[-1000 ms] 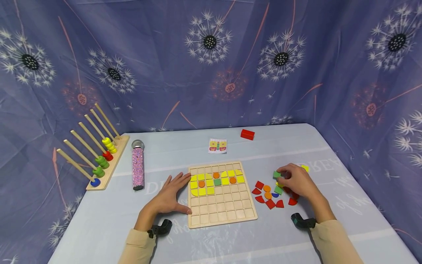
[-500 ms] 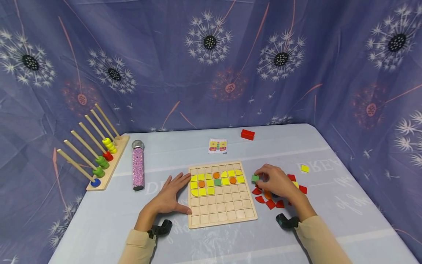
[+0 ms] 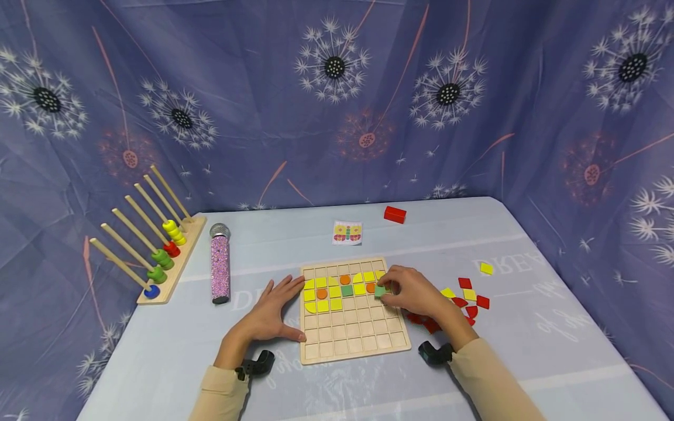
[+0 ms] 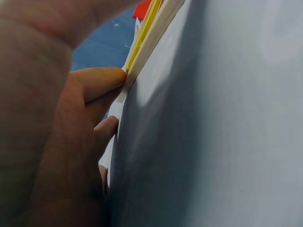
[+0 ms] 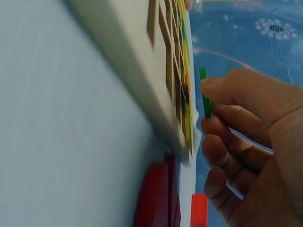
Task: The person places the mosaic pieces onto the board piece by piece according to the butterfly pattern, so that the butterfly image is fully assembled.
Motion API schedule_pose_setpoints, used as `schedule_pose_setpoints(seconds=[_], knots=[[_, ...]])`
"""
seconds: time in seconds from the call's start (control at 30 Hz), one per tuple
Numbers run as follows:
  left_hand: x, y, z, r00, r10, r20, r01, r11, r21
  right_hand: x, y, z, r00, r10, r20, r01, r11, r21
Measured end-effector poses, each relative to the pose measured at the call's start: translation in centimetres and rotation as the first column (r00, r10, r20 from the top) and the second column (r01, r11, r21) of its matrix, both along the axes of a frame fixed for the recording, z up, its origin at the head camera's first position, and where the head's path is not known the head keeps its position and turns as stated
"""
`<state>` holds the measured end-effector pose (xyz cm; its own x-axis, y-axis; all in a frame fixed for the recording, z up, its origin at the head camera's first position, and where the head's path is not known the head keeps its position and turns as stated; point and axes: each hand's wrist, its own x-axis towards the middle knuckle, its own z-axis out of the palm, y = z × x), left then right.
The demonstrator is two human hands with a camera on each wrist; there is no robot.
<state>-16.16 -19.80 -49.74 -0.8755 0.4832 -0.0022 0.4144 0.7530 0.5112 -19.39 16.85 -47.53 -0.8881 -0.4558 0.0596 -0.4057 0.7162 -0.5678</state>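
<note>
In the head view, the right hand (image 3: 413, 292) pinches a green square (image 3: 380, 291) over the board (image 3: 358, 339), in from its right edge and toward its far right corner; half a second ago both were just off that edge, and a second ago over the loose pieces (image 3: 469, 294). More yellow and red pieces now show near the surface (image 3: 316, 392)'s right edge, while the orange discs beside the board are hidden under the hand. The left hand (image 3: 271, 310) has stayed put, its fingers spread against the board's left edge, well apart from the right. The laid pieces look unchanged, with one green piece (image 3: 346, 290) among yellow and orange. The card (image 3: 347, 233) and red block (image 3: 395, 214) still lie toward the surface's far edge, the microphone (image 3: 220, 263) and bead rack (image 3: 181, 257) by its left edge. In the left wrist view, a fingertip touches the board's edge beside yellow pieces. In the right wrist view, thumb and finger hold the green square by its edges, with a gap between it and the board.
</note>
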Motion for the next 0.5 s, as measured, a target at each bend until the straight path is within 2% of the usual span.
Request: schedule_pose_setpoints(seconds=[0.5], knots=[[0.0,0.0,-0.1,1.000,0.001,0.002,-0.001,1.000,0.008,0.6,-4.9,0.1,0.986,0.165,-0.035,-0.162,0.983,0.081]])
